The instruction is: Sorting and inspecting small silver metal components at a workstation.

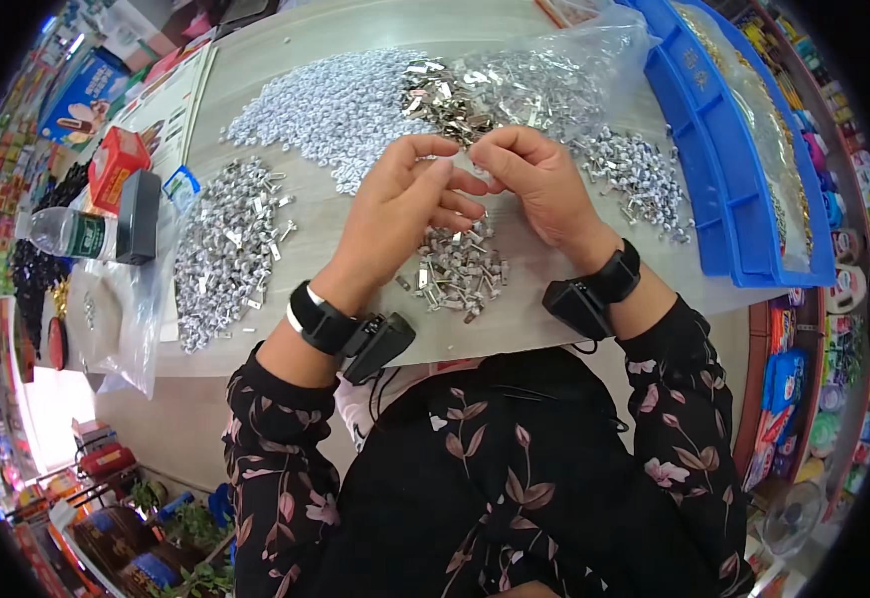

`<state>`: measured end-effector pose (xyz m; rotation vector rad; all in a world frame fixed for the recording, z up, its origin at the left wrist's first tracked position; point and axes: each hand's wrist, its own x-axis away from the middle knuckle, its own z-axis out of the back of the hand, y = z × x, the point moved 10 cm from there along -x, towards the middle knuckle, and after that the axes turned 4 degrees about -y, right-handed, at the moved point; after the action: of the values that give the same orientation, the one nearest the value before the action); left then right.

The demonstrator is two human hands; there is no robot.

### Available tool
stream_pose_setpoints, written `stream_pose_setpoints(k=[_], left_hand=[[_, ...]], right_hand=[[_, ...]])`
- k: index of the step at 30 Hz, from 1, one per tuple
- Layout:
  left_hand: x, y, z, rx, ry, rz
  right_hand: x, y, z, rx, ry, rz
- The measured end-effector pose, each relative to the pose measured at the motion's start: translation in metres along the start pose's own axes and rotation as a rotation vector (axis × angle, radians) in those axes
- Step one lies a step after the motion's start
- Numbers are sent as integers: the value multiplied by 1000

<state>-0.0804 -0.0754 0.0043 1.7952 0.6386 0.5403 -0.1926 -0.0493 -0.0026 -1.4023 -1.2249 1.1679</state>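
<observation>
My left hand [405, 204] and my right hand [542, 184] meet over the middle of the table. Thumb and fingers of each are pinched close together, and whatever they hold is too small or hidden to name. Just below them lies a pile of small metal clips with white round parts [460, 267]. Beyond my fingers are a heap of loose shiny metal pieces [445, 100] and a wide spread of small white round parts [330, 105]. A larger pile of similar clips [223, 249] sits to the left, and another small pile [644, 179] to the right.
A clear plastic bag of parts [554, 85] lies at the back. On the right stands a blue plastic bin [689, 140]. At left are a lying water bottle [71, 233], a dark grey box [138, 217], a red box [116, 169] and a plastic bag [136, 319]. Stocked shelves flank the table.
</observation>
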Motion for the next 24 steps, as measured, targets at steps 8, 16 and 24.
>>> stream_pose_setpoints(k=[8,16,24], left_hand=[[1,-17,5,242,-17,101],[-1,-23,10,393,-4,124],[-1,-19,15,282,48,47]], right_hand=[[0,-8,-21,-40,-141,121],[7,-13,-21,-76,-132,107],[10,-19,-25,-116,-182,140]])
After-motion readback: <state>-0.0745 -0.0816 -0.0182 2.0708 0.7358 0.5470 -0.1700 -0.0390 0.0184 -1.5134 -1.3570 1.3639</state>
